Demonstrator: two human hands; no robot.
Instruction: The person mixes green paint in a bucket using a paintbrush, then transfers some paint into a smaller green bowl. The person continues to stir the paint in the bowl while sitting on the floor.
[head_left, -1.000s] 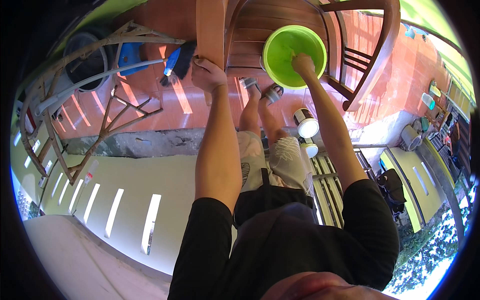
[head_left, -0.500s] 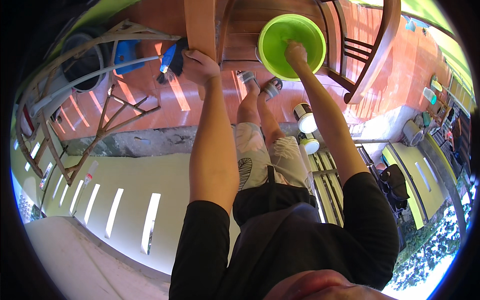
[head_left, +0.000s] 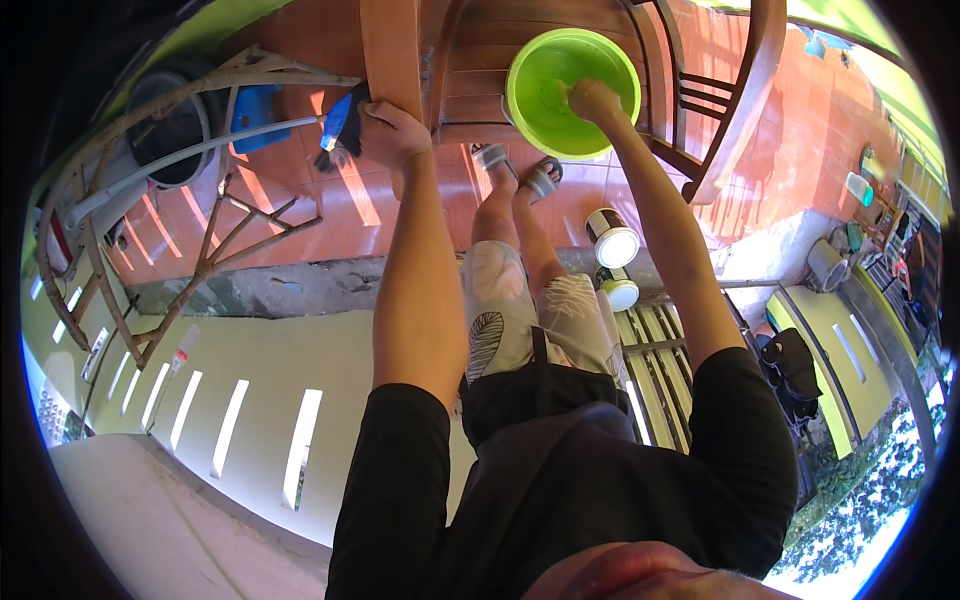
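My left hand is closed on the wooden arm of a brown chair at the top of the view. A lime-green bucket rests on the chair seat. My right hand is down inside it, fingers curled, and what they hold, if anything, I cannot make out. Just left of my left hand is the dark bristled head of a broom with a blue part. My sandalled feet stand on the floor below the bucket.
A bamboo frame, a black tub and a blue plastic object lie at the left. White cans stand below the chair at the right. A low white wall with slots runs behind me; assorted containers are at the far right.
Both hands, the chair and the bucket sit slightly higher and further left in the view than a second ago. My right hand is still inside the bucket, my left still on the chair.
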